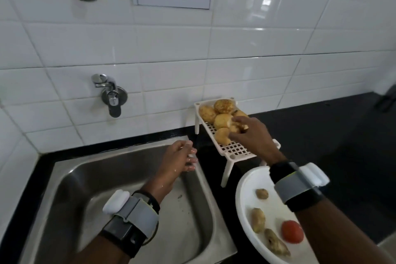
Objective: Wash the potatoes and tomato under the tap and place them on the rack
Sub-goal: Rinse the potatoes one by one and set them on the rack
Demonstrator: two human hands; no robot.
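Tiled wall [150,49], black counter [321,146], steel sink [107,178]; my left hand [180,158] hangs open and empty over its rim. On the white rack [235,150] my right hand [252,137] grips a potato [234,129] against the near edge of the heap [222,111]. Released carelessly, it could roll off the grid. The tomato [292,231] lies on the plate [246,210] beside my right forearm, untouched.

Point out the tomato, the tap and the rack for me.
tomato [292,231], head view, middle of its red skin.
tap [113,97], head view, its chrome body.
rack [235,149], head view, bare grid at its near end.
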